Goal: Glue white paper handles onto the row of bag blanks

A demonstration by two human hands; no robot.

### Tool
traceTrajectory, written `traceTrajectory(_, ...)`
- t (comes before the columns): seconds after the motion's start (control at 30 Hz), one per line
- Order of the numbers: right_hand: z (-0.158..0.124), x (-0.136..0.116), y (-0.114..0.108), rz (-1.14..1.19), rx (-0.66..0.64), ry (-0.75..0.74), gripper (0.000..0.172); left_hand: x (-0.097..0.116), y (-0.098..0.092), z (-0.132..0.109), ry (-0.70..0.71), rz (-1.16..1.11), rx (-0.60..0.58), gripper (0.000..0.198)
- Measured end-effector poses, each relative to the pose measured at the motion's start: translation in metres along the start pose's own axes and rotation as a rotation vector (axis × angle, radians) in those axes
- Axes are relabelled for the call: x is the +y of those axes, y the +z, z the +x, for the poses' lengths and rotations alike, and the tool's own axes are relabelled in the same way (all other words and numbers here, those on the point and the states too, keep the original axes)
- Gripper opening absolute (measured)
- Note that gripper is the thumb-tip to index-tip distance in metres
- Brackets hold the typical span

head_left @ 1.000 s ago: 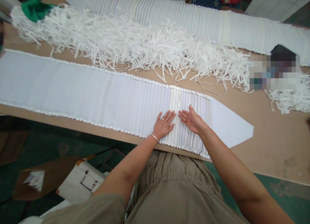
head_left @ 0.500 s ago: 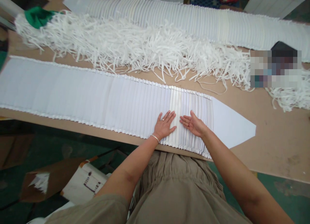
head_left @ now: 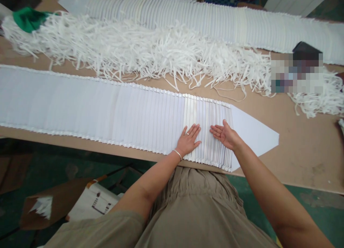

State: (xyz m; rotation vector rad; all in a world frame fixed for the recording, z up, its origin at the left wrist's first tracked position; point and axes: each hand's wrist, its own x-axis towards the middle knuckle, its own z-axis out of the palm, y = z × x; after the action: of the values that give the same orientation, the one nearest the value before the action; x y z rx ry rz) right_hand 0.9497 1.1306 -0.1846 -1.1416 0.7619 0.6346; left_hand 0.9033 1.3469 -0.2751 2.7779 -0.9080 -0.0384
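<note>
A long fanned row of overlapping white paper sheets (head_left: 107, 110) lies along the near edge of the brown table (head_left: 295, 155). My left hand (head_left: 190, 140) rests flat on the row with fingers spread, a ring and a bracelet on it. My right hand (head_left: 225, 135) lies open, palm turned up and edge down, on the tightly packed sheets near the row's right end. The end sheet (head_left: 255, 135) has a pointed tip and sticks out to the right of my right hand. Neither hand holds anything.
A heap of white paper strips (head_left: 150, 54) runs across the middle of the table. A second fanned row of sheets (head_left: 215, 20) lies at the far edge. A green cloth (head_left: 28, 18) sits at far left. Cardboard boxes (head_left: 70, 201) stand on the floor below.
Both hands have slid to the right along the row, and the gap between them has widened. The right hand now sits near the row's right end.
</note>
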Motion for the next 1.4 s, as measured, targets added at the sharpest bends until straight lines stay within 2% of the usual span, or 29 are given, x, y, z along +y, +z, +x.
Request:
traceTrajectory(0.13, 0.001, -0.001, -0.001, 0.016, -0.052, -0.013, 0.067, -0.004, 0.0, -0.001, -0.002, 0.006, 0.001, 0.07)
traceTrajectory(0.27, -0.004, -0.001, -0.015, 0.017, -0.018, 0.022, 0.066, -0.002, -0.003, 0.0, 0.0, 0.011, -0.007, 0.07)
traceTrajectory(0.37, -0.009, -0.003, -0.023, -0.012, 0.016, -0.002, 0.067, 0.008, -0.004, 0.003, -0.024, 0.018, -0.004, 0.07)
traceTrajectory(0.53, 0.0, -0.006, -0.015, 0.008, -0.024, -0.051, 0.064, 0.028, 0.001, 0.007, 0.134, 0.022, -0.043, 0.066)
traceTrajectory(0.7, -0.006, -0.009, -0.034, -0.052, 0.039, -0.015, 0.069, 0.027, 0.007, 0.006, 0.145, 0.022, -0.049, 0.068)
traceTrajectory(0.9, 0.0, -0.01, -0.015, -0.068, -0.068, -0.008, 0.067, 0.026, 0.011, 0.006, 0.129, 0.007, -0.034, 0.073)
traceTrajectory(1.07, -0.001, -0.011, -0.026, -0.078, 0.004, 0.031, 0.067, 0.027, 0.009, 0.006, 0.124, -0.033, -0.052, 0.071)
traceTrajectory(1.27, 0.006, -0.014, -0.015, -0.046, -0.043, 0.007, 0.067, 0.027, 0.006, 0.007, 0.095, -0.074, -0.065, 0.073)
traceTrajectory(1.4, 0.005, -0.016, -0.022, -0.093, 0.024, 0.036, 0.069, 0.028, 0.004, 0.008, 0.097, -0.086, -0.059, 0.071)
